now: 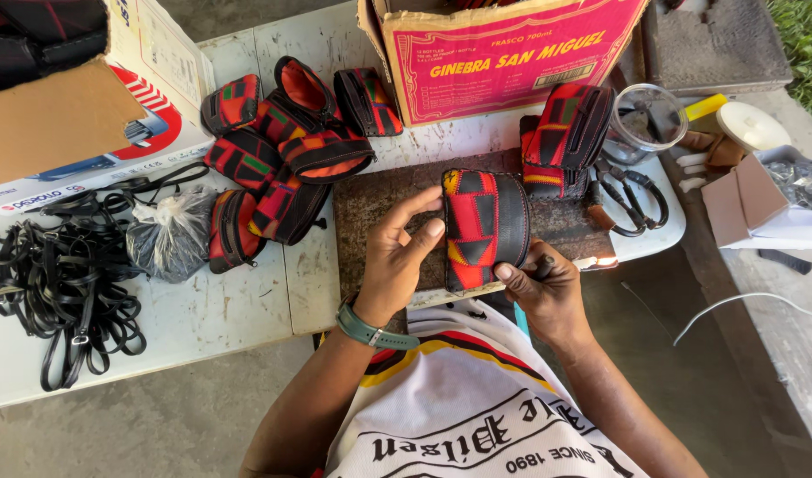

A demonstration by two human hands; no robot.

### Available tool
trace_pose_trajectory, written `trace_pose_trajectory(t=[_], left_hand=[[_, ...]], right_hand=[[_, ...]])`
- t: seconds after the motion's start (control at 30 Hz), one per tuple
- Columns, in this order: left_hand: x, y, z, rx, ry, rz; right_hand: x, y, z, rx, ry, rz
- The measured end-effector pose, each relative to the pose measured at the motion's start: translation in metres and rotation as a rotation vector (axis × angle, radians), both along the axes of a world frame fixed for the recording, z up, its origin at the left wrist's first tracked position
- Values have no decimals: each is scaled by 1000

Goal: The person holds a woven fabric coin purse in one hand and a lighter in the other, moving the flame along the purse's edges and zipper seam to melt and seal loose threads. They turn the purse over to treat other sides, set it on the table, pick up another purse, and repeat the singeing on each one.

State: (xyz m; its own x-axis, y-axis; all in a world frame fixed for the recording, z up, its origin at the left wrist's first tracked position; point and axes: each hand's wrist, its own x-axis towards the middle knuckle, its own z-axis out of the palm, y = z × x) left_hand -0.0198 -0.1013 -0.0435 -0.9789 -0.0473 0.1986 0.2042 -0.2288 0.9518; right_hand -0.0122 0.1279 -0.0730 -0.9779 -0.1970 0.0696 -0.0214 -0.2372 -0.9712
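Note:
Both my hands hold a small red, black and yellow patchwork pouch [484, 227] upright over a dark work board [379, 199]. My left hand [397, 257], with a green wristwatch, grips its left side, thumb on the front. My right hand [543, 296] supports its lower right corner and also holds a thin dark tool; what may be a small flame [607, 261] glows just to the right.
A pile of similar pouches [282, 142] lies on the white table at left, beside a clear bag [171, 235] and black straps [61, 283]. A pink carton [503, 53], another pouch [565, 137], scissors [632, 199] and a clear cup [649, 119] are behind.

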Motion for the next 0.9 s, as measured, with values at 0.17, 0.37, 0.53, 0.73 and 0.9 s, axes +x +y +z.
trace_pose_trajectory(t=[0.17, 0.37, 0.53, 0.73, 0.9], left_hand=[[-1, -5, 0, 132, 14, -79], [-13, 1, -1, 166, -218, -143], [-16, 3, -3, 276, -274, -233], [-10, 0, 4, 64, -23, -184], [-6, -2, 17, 23, 46, -202]], right_hand=[[0, -4, 2, -53, -50, -21], [-6, -10, 13, -157, -148, -22], [-10, -5, 20, -132, -222, -15], [-9, -3, 18, -91, -191, 23], [-5, -8, 19, 4, -111, 9]])
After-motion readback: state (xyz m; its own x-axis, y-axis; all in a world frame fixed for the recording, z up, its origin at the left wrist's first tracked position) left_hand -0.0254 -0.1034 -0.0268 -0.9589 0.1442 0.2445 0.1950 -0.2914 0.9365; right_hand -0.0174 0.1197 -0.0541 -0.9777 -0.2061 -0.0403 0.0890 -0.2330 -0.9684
